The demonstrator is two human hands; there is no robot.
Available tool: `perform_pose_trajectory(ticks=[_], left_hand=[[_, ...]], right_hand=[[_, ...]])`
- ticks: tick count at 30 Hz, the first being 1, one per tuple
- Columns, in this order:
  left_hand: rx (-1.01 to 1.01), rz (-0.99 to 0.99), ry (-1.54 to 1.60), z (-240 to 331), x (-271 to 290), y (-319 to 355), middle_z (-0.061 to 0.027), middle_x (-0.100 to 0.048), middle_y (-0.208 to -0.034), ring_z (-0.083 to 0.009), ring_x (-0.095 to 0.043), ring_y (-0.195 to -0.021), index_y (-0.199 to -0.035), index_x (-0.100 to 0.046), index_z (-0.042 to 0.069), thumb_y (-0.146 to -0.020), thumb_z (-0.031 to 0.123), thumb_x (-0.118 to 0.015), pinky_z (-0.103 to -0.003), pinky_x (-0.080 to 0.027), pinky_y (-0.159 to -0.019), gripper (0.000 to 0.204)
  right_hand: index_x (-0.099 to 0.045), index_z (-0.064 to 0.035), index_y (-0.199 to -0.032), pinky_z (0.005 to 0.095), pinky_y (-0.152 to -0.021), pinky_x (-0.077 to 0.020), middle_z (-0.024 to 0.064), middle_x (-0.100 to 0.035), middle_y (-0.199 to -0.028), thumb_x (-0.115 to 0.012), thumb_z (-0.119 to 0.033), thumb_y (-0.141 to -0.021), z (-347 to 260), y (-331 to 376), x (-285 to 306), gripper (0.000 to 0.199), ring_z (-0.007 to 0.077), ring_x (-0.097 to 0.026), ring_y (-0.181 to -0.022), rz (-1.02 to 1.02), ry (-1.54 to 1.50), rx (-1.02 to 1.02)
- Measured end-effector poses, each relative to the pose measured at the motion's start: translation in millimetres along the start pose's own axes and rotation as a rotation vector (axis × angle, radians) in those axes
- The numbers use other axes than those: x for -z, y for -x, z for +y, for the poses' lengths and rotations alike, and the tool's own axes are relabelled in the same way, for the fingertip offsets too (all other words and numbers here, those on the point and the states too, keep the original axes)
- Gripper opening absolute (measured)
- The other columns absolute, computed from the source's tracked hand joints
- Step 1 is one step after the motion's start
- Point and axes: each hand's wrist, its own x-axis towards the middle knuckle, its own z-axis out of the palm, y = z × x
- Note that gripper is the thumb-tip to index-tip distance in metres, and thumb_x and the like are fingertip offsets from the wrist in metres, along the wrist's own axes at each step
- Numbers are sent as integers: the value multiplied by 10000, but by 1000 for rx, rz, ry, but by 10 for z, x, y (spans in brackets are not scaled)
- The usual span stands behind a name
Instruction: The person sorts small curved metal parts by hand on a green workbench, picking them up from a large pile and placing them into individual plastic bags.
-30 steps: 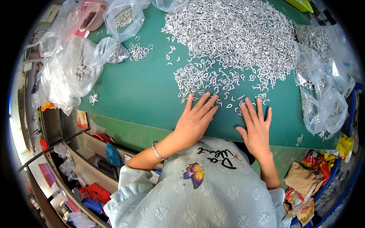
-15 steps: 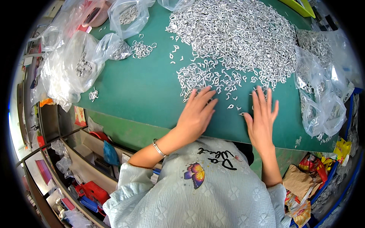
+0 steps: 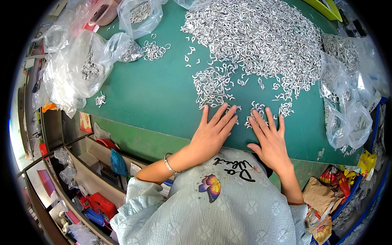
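A large heap of small silvery curved metal pieces (image 3: 253, 36) covers the far middle and right of the green table (image 3: 155, 94). Nearer me lies a smaller patch of the same pieces (image 3: 212, 83). My left hand (image 3: 213, 130) rests flat with its fingers spread, fingertips at the near edge of that patch. Its wrist wears a silver bangle (image 3: 169, 163). To the right my right hand (image 3: 269, 141) lies palm down, fingers stretched out, touching a small loose cluster (image 3: 257, 108). A few more pieces (image 3: 286, 109) lie just beyond its fingertips. Neither hand grips anything.
Clear plastic bags of metal pieces stand at the left (image 3: 87, 61) and right (image 3: 343, 94) of the table. A small pile of rings (image 3: 155, 51) lies far left. A yellow-green tray (image 3: 324, 8) sits at the far right corner. Open drawers (image 3: 98, 171) are below left.
My right hand has moved toward me and slightly left, with some pieces now gathered near its fingertips. My left hand has shifted slightly toward me. A gap has opened between patch and heap.
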Motion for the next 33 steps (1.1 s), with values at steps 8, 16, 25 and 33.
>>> perform_pose_trajectory(ticks=[8,16,25,33], left_hand=[[-63,39,214,39,-148,-28,-149,-341,-1502,-345,-291,-1408,-1326,-483,6,-806,50,-653,-603,-224,-1098,549],[-6,95,146,-13,-26,7,-145,-431,-1444,-366,-356,-1370,-1224,-574,17,-798,-14,-628,-591,-236,-1099,431],[-103,80,96,97,-112,-101,-175,-424,-1433,-359,-348,-1373,-1234,-565,-18,-754,0,-581,-607,-224,-1096,480],[-61,107,89,105,-87,-118,-169,-440,-1418,-350,-342,-1376,-1199,-581,-20,-774,6,-584,-601,-223,-1107,426]], right_hand=[[-445,-113,-1402,634,-1100,-155,68,-303,-1534,-728,-319,-753,152,215,-61,737,349,-211,-1431,146,135,-166],[-502,-131,-1356,654,-1089,-145,34,-364,-1500,-699,-272,-784,35,184,-78,621,342,-233,-1424,94,30,-51],[-505,-57,-1339,628,-1095,-107,76,-381,-1484,-682,-215,-810,46,61,-57,579,345,-226,-1430,174,35,-129],[-513,-91,-1336,654,-1072,-148,66,-308,-1526,-688,-292,-807,29,-13,-110,593,388,-189,-1429,278,95,-139]])
